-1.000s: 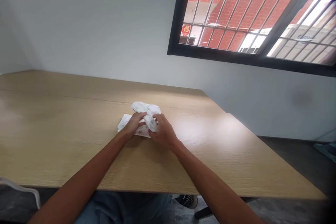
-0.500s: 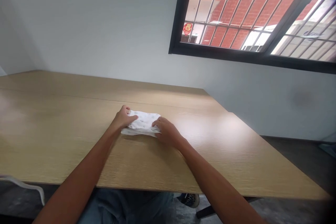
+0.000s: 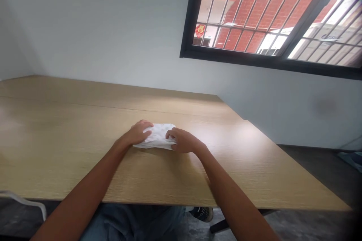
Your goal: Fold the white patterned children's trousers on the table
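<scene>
A folded white cloth with a faint small print lies on the wooden table in front of me, its layers showing along the near edge. My left hand covers the cloth's left end, thumb and fingers bent over it and gripping it from above. At the other end my right hand pinches the right edge, fingertips on top and thumb low at the near side. The undersides of both hands and the cloth's ends beneath them are hidden.
The light wooden table reaches to a grey-white wall with a barred window at upper right. A white cable hangs by the front edge at lower left. My legs and a shoe show below.
My left hand has shifted right and spread its fingers further over the top of the cloth. The cloth lies slightly further right and looks flatter. My right hand keeps its pinch.
</scene>
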A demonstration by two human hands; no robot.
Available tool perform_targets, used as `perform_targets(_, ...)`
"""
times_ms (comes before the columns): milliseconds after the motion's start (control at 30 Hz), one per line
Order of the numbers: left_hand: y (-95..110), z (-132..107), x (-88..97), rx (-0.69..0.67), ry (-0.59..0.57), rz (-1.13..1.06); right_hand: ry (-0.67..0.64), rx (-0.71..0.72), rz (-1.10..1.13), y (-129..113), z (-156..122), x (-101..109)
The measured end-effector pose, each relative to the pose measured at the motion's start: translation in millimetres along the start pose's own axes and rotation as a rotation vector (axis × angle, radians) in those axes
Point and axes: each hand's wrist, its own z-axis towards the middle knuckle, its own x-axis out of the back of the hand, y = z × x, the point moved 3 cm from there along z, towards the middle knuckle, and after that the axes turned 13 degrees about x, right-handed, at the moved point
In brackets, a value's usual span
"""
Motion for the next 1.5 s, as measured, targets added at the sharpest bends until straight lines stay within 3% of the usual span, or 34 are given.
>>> perform_targets(67, 11.9, -5.0, -8.8, -0.007, -0.078, 0.019, -0.074, -0.028, 0.087, 1.5, -7.5, 10.0)
perform_targets(133, 25.3, -10.7, -15.9, 0.03, -0.084, 0.064, -0.044, -0.044, 0.17, 2.1, -12.3, 19.7)
perform_targets(267, 54.2, -22.3, -28.9, 0.064, -0.039, 0.123, 0.382, -0.074, 0.103, -0.4, -9.1, 27.7)
perform_targets(333, 65.6, -26.4, -34.6, 0.063, -0.01, 0.119, 0.476, -0.069, 0.041, -4.8, -2.6, 19.4)
perform_targets(500, 74.8, -29.1, -42.6, 0.043, 0.038, 0.163, 0.243, -0.035, -0.109, -13.0, 12.9, -10.4)
perform_targets(667, 70.5, -25.0, -43.6, 0.071, -0.006, 0.214, 0.053, -0.22, -0.173, 1.4, 13.5, -24.3)
perform_targets(833, 65.5, -19.0, -41.8, 0.148, -0.039, 0.245, -0.029, -0.358, -0.168, 16.9, 9.3, -24.2)
perform_targets(1200, 51.5, -20.6, -39.1, 0.192, 0.039, 0.235, 0.023, -0.466, -0.105, 53.0, -11.3, -10.1)
perform_targets(1267, 55.6, -22.2, -33.0, 0.119, 0.095, 0.232, 0.077, -0.532, -0.127, 55.6, -12.8, -6.5)
perform_targets(1367, 75.2, -28.4, -26.5, -0.138, 0.178, 0.229, 0.194, -0.612, -0.182, 44.6, -10.3, -2.1)
perform_targets(1433, 89.9, -33.4, -28.8, -0.269, 0.169, 0.247, 0.257, -0.567, -0.179, 27.8, -3.3, -3.9)
perform_targets(1500, 99.4, -36.3, -35.6, -0.283, 0.116, 0.29, 0.277, -0.455, -0.13, 8.8, 6.5, -10.4)
